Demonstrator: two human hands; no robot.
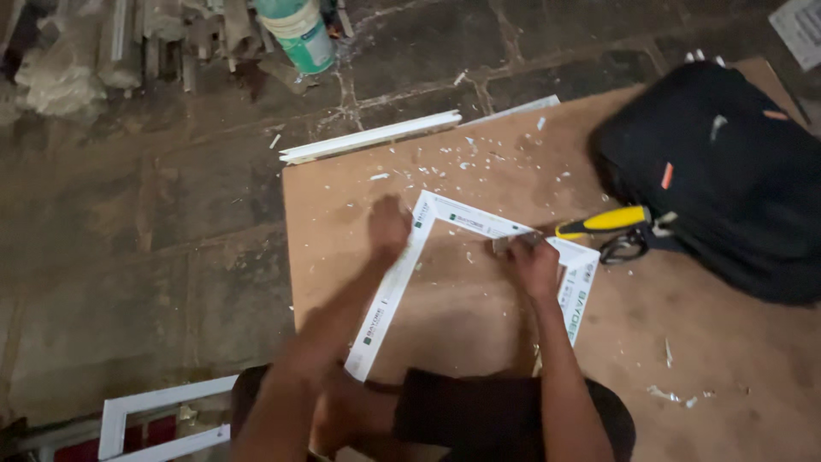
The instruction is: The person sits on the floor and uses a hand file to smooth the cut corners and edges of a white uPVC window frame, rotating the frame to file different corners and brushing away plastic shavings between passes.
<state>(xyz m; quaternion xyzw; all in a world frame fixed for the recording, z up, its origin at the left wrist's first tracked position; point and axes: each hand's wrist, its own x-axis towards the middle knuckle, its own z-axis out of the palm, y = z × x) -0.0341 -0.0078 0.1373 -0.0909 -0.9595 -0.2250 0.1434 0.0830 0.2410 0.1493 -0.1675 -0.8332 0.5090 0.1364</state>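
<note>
A white plastic frame [479, 224], made of profile strips joined at the corners, lies on a brown board [479, 154]. My left hand [389, 227] presses on the frame's left strip near its far left corner, fingers curled. My right hand [532, 261] rests on the frame's far strip near the right corner and grips a small metal tool [513, 243]. A yellow-handled tool [604, 222] lies just beyond my right hand, pointing right. White shavings [466, 158] are scattered over the board beyond the frame.
A black bag [727, 171] sits on the board's right side. A loose white strip [368, 137] lies at the board's far edge. A green and white bucket [299, 34] stands on the stone floor. Another white frame [154, 419] lies at the lower left.
</note>
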